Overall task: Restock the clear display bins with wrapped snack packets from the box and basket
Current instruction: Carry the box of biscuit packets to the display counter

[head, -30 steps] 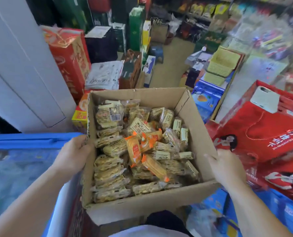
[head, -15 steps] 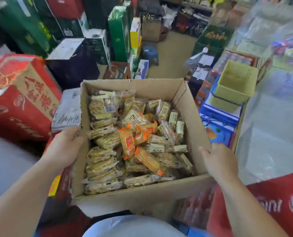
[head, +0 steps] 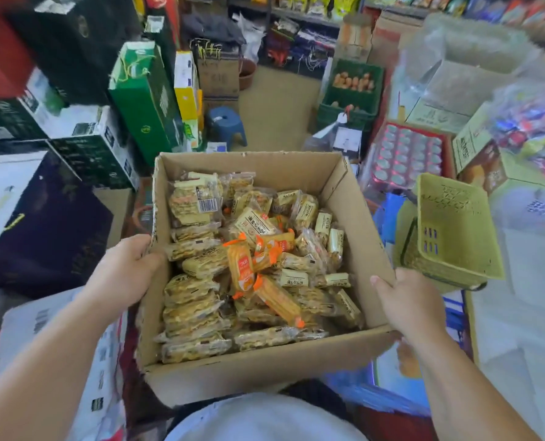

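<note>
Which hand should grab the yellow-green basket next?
Probably right. The right hand holds the cardboard box by its right wall, and the basket sits beyond that side. The left hand holds the opposite wall, with the box between it and the basket.

Open cardboard box (head: 265, 374) brimming with wrapped snack packets (head: 252, 268); tilted yellow-green basket (head: 452, 230) beside it.

The walls of the cardboard box (head: 255, 370) hide every finger but the thumb of the left hand (head: 123, 272) and right hand (head: 408, 303), blur smears the clear display bins (head: 468, 68) at right, and the lower snack packets (head: 195, 316) lie buried.
</note>
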A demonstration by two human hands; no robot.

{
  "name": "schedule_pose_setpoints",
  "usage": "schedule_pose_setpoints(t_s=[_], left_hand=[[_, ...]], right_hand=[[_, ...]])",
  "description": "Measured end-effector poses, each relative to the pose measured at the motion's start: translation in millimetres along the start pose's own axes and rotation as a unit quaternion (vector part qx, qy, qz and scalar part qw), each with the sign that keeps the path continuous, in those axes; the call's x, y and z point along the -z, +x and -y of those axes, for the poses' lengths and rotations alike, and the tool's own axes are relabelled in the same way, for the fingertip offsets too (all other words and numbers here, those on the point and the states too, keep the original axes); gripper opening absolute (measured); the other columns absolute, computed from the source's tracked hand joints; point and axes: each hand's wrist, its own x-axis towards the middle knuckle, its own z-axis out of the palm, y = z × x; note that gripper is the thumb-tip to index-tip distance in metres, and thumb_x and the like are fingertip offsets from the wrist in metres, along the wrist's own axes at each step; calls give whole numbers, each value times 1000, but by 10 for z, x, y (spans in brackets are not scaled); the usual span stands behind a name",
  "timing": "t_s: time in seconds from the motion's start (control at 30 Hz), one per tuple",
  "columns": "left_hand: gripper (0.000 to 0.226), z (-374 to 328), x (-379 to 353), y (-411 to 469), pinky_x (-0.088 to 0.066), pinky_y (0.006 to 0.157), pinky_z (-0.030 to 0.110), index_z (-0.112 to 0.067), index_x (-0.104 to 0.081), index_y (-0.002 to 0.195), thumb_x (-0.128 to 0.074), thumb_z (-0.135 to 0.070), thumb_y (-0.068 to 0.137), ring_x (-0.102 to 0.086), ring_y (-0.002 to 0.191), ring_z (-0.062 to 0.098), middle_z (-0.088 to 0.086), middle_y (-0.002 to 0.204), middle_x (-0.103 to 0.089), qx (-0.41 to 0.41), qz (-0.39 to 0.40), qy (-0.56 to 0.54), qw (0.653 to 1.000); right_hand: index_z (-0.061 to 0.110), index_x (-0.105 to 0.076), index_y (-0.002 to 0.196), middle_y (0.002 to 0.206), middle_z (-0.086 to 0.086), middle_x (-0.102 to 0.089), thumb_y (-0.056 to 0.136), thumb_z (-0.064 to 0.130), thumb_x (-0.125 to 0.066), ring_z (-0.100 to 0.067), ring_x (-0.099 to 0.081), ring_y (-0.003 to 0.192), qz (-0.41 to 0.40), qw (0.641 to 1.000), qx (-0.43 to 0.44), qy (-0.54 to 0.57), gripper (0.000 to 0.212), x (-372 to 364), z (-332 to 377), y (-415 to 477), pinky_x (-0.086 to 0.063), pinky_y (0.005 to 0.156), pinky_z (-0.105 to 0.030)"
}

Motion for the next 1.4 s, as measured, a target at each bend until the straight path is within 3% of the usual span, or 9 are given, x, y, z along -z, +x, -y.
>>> schedule_pose_setpoints(t_s=[0.3, 0.43, 0.6, 0.73, 0.87, 0.97, 1.1, 1.3, 1.4], left_hand=[[13, -1137, -163, 2213, -58, 83, 56, -12, -66, 104, -54, -18, 101, -69, 88, 41, 18, 94, -72, -36, 46, 11, 998], [6, -1651, -432, 3176, -47, 67, 37, -13, -58, 98, -57, -18, 102, -57, 77, 33, 8, 82, -60, -47, 23, 30, 998], [34, -2430, -599, 4203, -56, 92, 48, -14, -62, 134, -56, -20, 101, -68, 104, 41, 18, 124, -69, -45, 37, 1, 998], [20, -3041, -792, 4939, -56, 81, 46, -27, -71, 111, -57, -23, 98, -66, 89, 29, -3, 87, -73, -85, 56, -15, 995], [23, -3685, -1080, 5862, -60, 75, 57, -35, -69, 94, -55, -18, 102, -73, 80, 35, 6, 85, -77, -124, 118, 12, 985], [17, -4228, -1391, 6551, -60, 76, 52, -28, -70, 94, -57, -19, 101, -72, 81, 30, 4, 86, -76, -193, 163, 49, 966], [19, -5004, -1855, 7221, -40, 53, 32, -19, -64, 79, -61, -18, 98, -56, 58, 22, -4, 59, -60, -286, 199, 112, 931], [13, -5937, -2504, 7504, -54, 79, 47, -19, -66, 88, -59, -16, 99, -63, 88, 34, 9, 90, -69, -389, 327, 176, 843], [16, -6196, -2878, 7421, -50, 73, 42, -17, -62, 83, -58, -13, 98, -61, 83, 28, 8, 85, -65, -444, 362, 203, 794]], right_hand=[[11, -50, 64, 63, -7, -54, 92, 40, -68, -33, -51, 64, -19, 999, -45, -2, 44, -144, 643, 1874, -38, 56, -36], [13, -47, 68, 66, -2, -51, 94, 41, -65, -34, -54, 72, -7, 999, -37, -1, 42, -169, 828, 2939, -37, 61, -37], [13, -43, 69, 67, -1, -46, 95, 40, -65, -35, -56, 78, -24, 999, -33, -1, 43, -58, 1009, 4096, -36, 63, -37], [12, -42, 66, 62, 4, -40, 96, 41, -64, -28, -44, 69, -46, 997, -66, 3, 47, -21, 1059, 4798, -32, 61, -36], [12, -48, 71, 63, 3, -43, 95, 39, -65, -32, -51, 69, -79, 989, -124, 15, 40, -59, 1014, 5270, -31, 61, -35], [6, -63, 81, 78, -14, -66, 95, 38, -67, -38, -64, 82, -115, 976, -184, 25, 35, -147, 986, 5512, -32, 63, -35], [6, -69, 90, 79, -13, -64, 96, 44, -62, -33, -61, 78, -110, 942, -315, 43, 40, -198, 1046, 5641, -34, 64, -34], [23, -46, 69, 63, 6, -49, 98, 46, -58, -26, -44, 67, -131, 858, -490, 77, 38, -223, 1189, 5362, -33, 64, -35], [26, -34, 61, 62, 6, -44, 98, 44, -57, -25, -39, 65, -146, 812, -561, 69, 47, -255, 1207, 5176, -31, 63, -35]])
